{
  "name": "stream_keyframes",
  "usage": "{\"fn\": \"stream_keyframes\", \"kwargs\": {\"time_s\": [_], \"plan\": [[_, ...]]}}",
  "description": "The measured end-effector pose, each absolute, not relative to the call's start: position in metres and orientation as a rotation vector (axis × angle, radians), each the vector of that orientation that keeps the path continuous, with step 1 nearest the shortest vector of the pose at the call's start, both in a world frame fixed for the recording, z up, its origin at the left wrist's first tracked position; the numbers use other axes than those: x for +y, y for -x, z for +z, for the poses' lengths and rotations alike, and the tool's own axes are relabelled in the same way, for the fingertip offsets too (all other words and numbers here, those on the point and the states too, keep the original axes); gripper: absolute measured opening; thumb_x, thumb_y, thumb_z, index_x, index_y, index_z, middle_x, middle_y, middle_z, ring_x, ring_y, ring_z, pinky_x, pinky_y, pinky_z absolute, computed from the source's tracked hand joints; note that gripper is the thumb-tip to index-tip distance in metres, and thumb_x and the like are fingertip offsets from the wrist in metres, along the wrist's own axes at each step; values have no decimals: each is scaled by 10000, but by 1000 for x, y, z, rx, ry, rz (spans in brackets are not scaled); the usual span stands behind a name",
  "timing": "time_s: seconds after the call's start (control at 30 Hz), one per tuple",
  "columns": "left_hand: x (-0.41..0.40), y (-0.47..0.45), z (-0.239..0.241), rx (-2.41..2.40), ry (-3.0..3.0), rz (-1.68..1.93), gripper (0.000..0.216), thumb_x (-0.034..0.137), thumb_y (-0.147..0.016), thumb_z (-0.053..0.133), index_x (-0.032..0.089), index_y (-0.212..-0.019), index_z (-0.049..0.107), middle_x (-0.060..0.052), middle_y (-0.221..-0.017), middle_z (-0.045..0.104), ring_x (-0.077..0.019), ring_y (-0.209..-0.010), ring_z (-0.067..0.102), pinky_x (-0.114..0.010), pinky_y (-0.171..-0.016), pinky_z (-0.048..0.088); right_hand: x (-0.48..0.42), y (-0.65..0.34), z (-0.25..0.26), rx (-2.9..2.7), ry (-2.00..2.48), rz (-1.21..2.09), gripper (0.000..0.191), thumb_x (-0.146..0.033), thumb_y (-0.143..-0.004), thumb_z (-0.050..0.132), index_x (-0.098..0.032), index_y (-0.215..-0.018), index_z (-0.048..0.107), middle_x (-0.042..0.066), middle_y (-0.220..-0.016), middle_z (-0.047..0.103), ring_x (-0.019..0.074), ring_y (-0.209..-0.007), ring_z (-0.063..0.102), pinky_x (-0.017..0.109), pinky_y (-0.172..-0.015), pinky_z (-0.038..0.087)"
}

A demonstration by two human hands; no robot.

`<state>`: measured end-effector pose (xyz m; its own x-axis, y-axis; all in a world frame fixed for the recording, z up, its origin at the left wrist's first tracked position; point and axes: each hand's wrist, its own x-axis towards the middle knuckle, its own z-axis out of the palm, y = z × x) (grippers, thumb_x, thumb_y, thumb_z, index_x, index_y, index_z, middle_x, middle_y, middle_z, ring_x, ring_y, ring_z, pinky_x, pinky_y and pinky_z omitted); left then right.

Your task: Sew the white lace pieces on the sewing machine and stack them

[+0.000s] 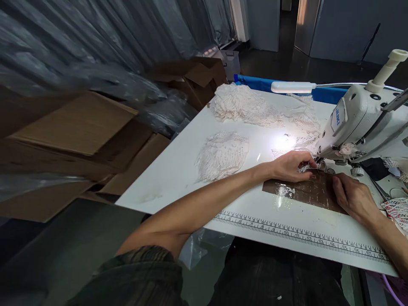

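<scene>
My left hand (291, 165) rests on the white table (178, 170) with its fingers pinched on a small piece of white lace (304, 168) right by the needle of the white sewing machine (353, 123). My right hand (352, 196) lies just right of it, fingers curled down on the brown taped patch (306, 190) in front of the needle. Whether the right hand holds anything is hidden.
A heap of white lace (223, 155) lies mid-table, a bigger heap (242, 104) at the far edge. A lamp (293, 87) shines on the work. A printed ruler (299, 233) runs along the near edge. Cardboard boxes (79, 127) stand on the left. More lace (397, 210) sits at the right.
</scene>
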<state>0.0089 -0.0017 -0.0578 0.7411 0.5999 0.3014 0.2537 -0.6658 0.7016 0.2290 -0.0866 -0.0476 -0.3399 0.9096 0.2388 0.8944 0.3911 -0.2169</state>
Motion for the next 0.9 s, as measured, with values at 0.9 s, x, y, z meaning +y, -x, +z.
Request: {"fn": "stream_keyframes", "kwargs": {"time_s": [0.9], "plan": [[13, -11, -61, 710, -1667, 577, 403, 195, -778, 619, 108, -1134, 451, -12, -775, 621, -123, -719, 609, -264, -679, 486, -57, -199, -68, -2301, 1801, -221, 741, -599, -973, 25, -161, -908, 620, 72, -584, 565, 193, -486, 505, 277, -457, 176]]}}
